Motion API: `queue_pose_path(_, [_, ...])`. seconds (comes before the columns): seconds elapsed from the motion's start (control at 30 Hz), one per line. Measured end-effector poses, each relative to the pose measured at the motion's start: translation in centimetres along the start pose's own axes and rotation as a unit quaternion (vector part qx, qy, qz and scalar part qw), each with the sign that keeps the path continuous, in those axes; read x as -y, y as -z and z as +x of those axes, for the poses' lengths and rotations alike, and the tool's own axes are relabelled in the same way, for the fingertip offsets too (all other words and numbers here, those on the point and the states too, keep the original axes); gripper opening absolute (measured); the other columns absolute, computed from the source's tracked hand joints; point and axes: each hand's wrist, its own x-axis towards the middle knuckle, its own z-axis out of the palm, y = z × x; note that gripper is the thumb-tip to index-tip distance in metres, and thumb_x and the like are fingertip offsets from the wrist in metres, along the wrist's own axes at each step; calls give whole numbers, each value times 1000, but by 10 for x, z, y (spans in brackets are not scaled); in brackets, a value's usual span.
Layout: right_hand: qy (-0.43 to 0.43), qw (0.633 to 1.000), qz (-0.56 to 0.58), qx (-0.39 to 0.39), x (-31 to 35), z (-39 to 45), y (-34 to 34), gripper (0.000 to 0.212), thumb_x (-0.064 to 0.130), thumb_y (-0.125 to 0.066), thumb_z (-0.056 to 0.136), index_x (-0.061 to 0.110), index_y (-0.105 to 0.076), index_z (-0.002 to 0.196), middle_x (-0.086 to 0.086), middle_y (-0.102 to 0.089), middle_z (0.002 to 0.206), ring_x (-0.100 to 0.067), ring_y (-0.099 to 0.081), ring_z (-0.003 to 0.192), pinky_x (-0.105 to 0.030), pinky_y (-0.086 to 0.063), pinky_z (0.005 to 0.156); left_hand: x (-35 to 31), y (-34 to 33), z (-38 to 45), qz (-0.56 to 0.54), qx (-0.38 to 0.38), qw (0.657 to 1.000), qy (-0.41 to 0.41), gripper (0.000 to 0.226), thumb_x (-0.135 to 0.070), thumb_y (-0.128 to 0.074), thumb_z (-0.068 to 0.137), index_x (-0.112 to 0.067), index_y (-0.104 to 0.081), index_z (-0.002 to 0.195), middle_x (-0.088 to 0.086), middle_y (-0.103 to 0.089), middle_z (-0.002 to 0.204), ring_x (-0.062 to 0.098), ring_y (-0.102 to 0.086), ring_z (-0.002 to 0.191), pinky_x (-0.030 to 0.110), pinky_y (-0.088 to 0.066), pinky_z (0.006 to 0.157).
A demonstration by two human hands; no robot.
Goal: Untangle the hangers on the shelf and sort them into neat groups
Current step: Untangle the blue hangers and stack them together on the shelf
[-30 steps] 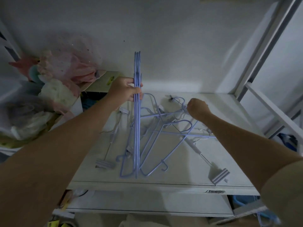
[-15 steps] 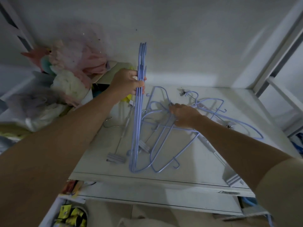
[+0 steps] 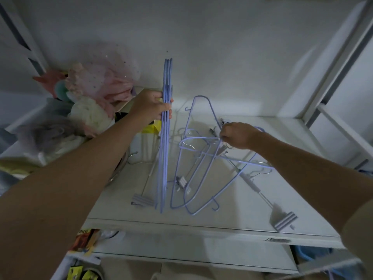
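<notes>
Nearest, a clip hanger (image 3: 285, 220) lies close to the front edge of the shelf (image 3: 212, 227). Behind it sprawls the tangled pile of blue hangers (image 3: 193, 168), one tilted up off the surface. The right hand (image 3: 238, 136) pinches a wire in this pile; it should probably lift slowly and rotate the hanger so its hook (likely to snag) slips free. Farther left, the left hand (image 3: 150, 107) clasps the sorted bundle of blue hangers (image 3: 166, 138), standing it upright on the shelf; holding it steady keeps the group aligned.
</notes>
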Motion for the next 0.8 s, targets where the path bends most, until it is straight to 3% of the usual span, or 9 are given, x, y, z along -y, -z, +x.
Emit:
queue_pose_path(0.07, [-11,1000,5,-12,4,-6,-1,30,22,-43,97,8,-69,105,-12,-63,112,-31,-60,107,-37,-47,86,-2,-3,-1,13,5,1000,-11,18,4,-58,88,10,-62,104,22,-58,80,5,-59,41,15,-51,47])
queue_pose_path(0.17, [-30,999,36,-3,18,-9,-14,30,23,-42,98,7,-67,108,-14,-61,116,-32,-60,109,-39,-47,86,-2,-2,-2,71,14,997,-32,11,-2,-60,87,-1,-66,95,19,-63,72,8,-63,47,30,-58,57])
queue_pose_path(0.37, [-53,997,48,23,46,2,-35,30,21,-43,97,7,-64,114,-17,-58,121,-37,-60,110,-42,-49,87,3,16,-11,139,3,989,-48,21,-7,-61,82,-1,-71,99,22,-72,85,34,-71,74,45,-61,72])
queue_pose_path(0.5, [-61,997,43,-22,54,13,-25,27,16,-45,96,8,-65,111,-14,-59,119,-35,-62,109,-42,-50,86,8,37,-14,171,6,984,-42,33,-23,-61,73,-6,-72,99,10,-72,83,27,-72,76,45,-60,76])
queue_pose_path(0.63, [-51,997,40,-45,53,18,-11,27,17,-45,95,10,-68,110,-12,-58,120,-35,-62,108,-42,-51,83,12,35,-14,147,-1,988,-52,19,-8,-62,82,-2,-70,98,21,-71,87,35,-71,76,48,-60,74])
queue_pose_path(0.73, [-69,996,39,-41,42,12,-1,28,19,-48,93,12,-68,111,-13,-61,121,-36,-62,110,-42,-50,88,10,29,-14,165,-12,983,-75,20,-5,-60,84,5,-70,97,11,-69,85,27,-71,72,45,-60,72])
queue_pose_path(0.8, [-109,992,56,-43,24,4,5,28,20,-50,91,12,-69,110,-16,-62,120,-37,-61,110,-42,-49,91,8,24,-13,151,-14,985,-82,19,-4,-58,85,6,-69,98,15,-67,79,16,-69,63,40,-61,66])
